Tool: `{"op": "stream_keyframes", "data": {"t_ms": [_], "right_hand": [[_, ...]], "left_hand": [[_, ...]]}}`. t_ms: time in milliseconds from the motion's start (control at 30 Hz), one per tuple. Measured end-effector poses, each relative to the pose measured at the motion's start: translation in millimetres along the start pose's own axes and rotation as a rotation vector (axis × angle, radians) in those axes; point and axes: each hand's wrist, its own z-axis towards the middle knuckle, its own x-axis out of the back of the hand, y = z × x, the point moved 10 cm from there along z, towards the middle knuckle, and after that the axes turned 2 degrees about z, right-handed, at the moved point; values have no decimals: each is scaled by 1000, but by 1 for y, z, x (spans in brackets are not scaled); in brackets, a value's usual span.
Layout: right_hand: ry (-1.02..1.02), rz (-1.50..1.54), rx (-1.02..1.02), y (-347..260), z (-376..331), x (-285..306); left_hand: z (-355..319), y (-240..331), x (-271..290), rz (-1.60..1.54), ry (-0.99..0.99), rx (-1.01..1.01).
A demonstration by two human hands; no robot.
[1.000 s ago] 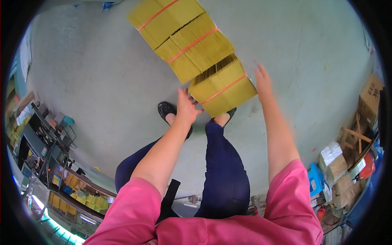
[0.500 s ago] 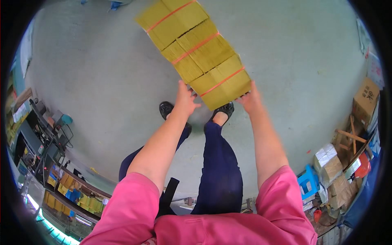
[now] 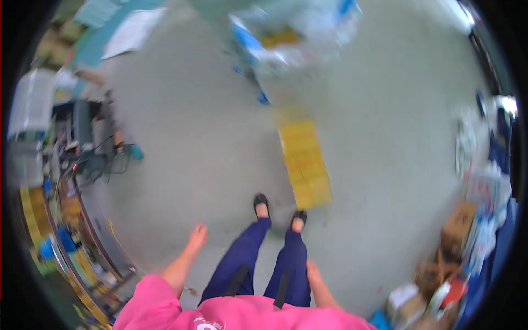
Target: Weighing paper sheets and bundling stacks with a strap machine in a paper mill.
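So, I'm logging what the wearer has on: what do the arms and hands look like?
Both arms come out of short pink sleeves and are bare below them. The left hand and right hand wear no gloves; the blur hides any rings or watch.

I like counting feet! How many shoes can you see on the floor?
2. The left black shoe and the right black shoe stand side by side on the grey floor, just beside the yellow bundles.

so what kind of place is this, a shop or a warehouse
Probably a warehouse or packing workshop: a bare concrete floor, a row of yellow bundles laid on it, and cardboard boxes piled along the right edge.
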Motion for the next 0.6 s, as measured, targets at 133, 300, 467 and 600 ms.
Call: {"op": "stream_keyframes", "data": {"t_ms": [133, 300, 467, 600], "right_hand": [[-213, -656, 203, -49, -38, -35], [-276, -1333, 364, -119, -28, -94], [-395, -1600, 564, -168, -49, -232], [-483, -1773, 654, -148, -84, -365]], "left_hand": [[-134, -140, 52, -207, 146, 184], [-287, -309, -8, -637, 311, 375], [-360, -410, -123, -492, -16, 667], [-342, -425, -101, -417, 119, 174]]}}
